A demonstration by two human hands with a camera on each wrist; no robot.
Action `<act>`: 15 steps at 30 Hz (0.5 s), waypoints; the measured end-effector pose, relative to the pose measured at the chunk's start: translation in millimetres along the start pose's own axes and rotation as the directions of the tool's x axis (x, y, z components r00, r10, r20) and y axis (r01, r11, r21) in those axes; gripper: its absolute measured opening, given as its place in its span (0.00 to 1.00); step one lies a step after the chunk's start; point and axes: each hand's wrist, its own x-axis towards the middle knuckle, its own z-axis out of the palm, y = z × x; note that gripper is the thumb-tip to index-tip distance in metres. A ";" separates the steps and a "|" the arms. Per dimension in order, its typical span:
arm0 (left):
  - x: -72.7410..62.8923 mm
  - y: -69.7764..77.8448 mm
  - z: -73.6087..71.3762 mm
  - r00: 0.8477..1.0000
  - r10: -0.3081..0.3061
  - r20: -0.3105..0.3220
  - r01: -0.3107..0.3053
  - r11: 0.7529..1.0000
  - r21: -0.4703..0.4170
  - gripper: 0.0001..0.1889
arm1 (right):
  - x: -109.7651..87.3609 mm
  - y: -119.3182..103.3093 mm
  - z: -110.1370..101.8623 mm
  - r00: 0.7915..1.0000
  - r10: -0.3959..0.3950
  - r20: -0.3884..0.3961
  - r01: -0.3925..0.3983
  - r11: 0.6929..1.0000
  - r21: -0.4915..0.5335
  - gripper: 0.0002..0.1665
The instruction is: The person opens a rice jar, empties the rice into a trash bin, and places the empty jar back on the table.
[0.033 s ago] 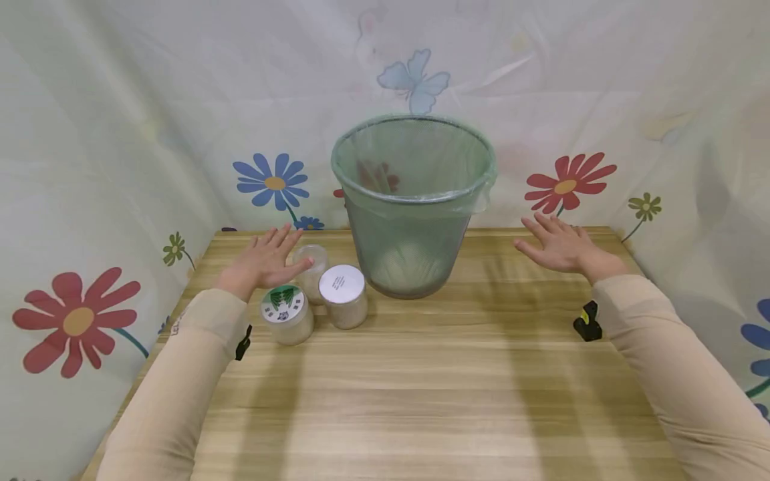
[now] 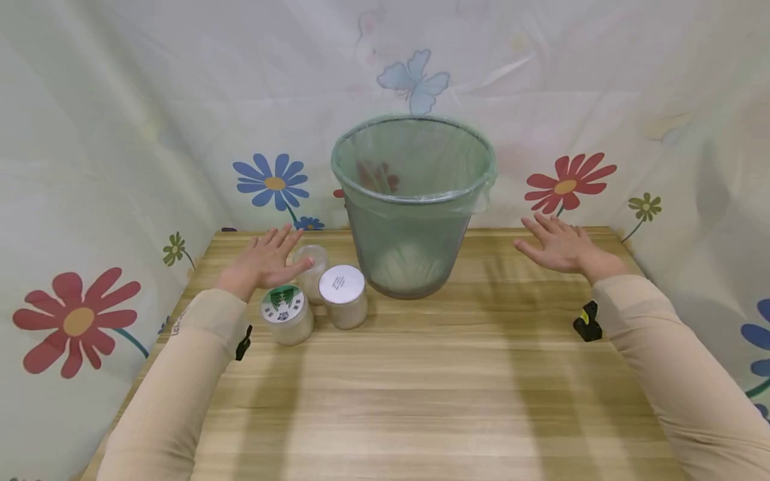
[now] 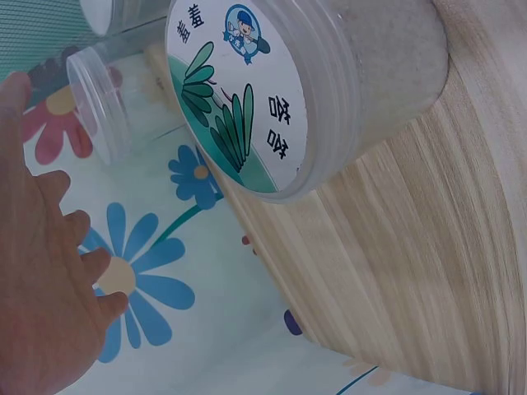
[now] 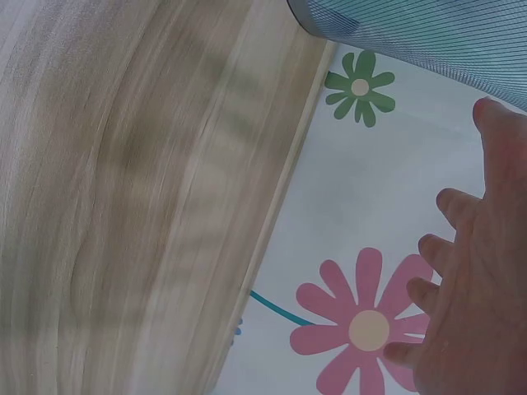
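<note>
My left hand [image 2: 265, 259] is held above the table's left side with fingers extended, over a group of three lidded tubs. One tub has a green and white printed lid [image 2: 285, 304], also large in the left wrist view [image 3: 247, 99]. Beside it stands a tub with a plain white label [image 2: 343, 287] on top. Behind them a clear-lidded tub [image 2: 311, 254] is partly covered by the left thumb. My right hand [image 2: 561, 246] hovers over the right side, fingers spread, holding nothing. Between the hands stands a mesh waste bin [image 2: 412, 247] lined with a thin green bag [image 2: 415, 198].
The wooden table [image 2: 409, 394] meets a flower-printed curtain [image 2: 180, 100] at the back and sides. The bin stands near the table's back edge. A black wrist mount [image 2: 588, 322] hangs under the right sleeve, another [image 2: 243, 343] under the left.
</note>
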 end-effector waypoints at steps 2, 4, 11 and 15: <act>-0.3 0.2 -0.6 1.000 -0.001 -0.002 0.001 1.000 0.001 0.42 | -0.1 0.4 -0.1 1.000 -0.003 -0.004 0.003 1.000 -0.001 0.47; -0.4 0.6 -0.9 1.000 -0.001 -0.003 0.001 1.000 0.001 0.41 | -0.7 1.0 0.2 1.000 -0.003 -0.007 0.003 1.000 0.000 0.47; -0.4 -0.5 2.0 1.000 -0.003 -0.014 0.003 1.000 0.006 0.42 | -3.4 2.6 3.6 0.998 -0.009 -0.058 0.008 1.000 -0.014 0.47; -0.3 -1.8 3.4 1.000 -0.002 -0.027 0.002 1.000 0.008 0.42 | -5.1 2.2 4.4 0.995 -0.014 -0.102 0.012 1.000 -0.025 0.46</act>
